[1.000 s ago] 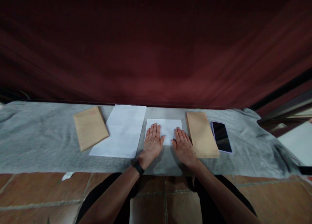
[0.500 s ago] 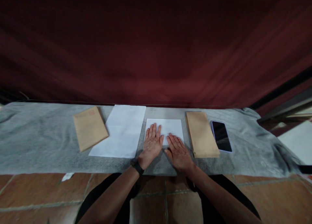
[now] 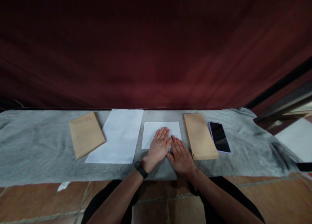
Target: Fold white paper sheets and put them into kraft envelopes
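A folded sheet of white paper (image 3: 149, 133) lies flat on the grey cloth in front of me. My left hand (image 3: 159, 144), with a dark watch on its wrist, rests palm down on the middle of the paper, fingers stretched out. Just to its right, my right hand (image 3: 180, 154) also lies flat, fingertips on the paper's lower right part. The hands almost touch and hide much of the paper's near edge. Left of them lies a larger stack or sheet of white paper (image 3: 122, 136).
A brown envelope pile (image 3: 86, 134) overlaps the large white paper at left. At right sit another stack of brown envelopes (image 3: 201, 136) and a phone (image 3: 219, 137). Grey cloth (image 3: 36, 146) covers the low surface, a dark red curtain (image 3: 156, 65) hangs behind, and a paper scrap (image 3: 63, 186) lies on the tiles.
My left hand has slid right across the folded paper, closer to my right hand. My right hand stays nearly in place. The view has shifted slightly.
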The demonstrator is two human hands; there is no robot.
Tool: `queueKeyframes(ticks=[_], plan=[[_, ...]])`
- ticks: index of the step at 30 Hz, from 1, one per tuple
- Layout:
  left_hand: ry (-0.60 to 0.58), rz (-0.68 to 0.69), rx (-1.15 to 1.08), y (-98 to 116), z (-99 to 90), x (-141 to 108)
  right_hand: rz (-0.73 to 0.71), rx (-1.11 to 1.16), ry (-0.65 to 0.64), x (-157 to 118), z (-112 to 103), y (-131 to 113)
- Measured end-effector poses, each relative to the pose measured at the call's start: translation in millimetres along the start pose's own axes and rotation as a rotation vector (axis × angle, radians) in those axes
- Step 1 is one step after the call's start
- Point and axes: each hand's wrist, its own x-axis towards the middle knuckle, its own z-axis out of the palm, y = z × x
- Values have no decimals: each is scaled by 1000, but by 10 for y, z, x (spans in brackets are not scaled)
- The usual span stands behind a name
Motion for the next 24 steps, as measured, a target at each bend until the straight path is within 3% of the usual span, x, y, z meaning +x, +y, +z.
queueKeyframes(ticks=[5, 12, 18, 24], plan=[[-12, -17, 16, 52, 69, 131, 7, -5, 23, 0, 16, -4], [34, -132, 71, -164, 99, 233, 42, 0, -8, -11, -87, 16], [62, -279, 140, -310, 52, 140, 113, 38, -108, 91, -198, 15], [61, -279, 150, -411, 12, 18, 196, 69, -192, 280, -323, 42]])
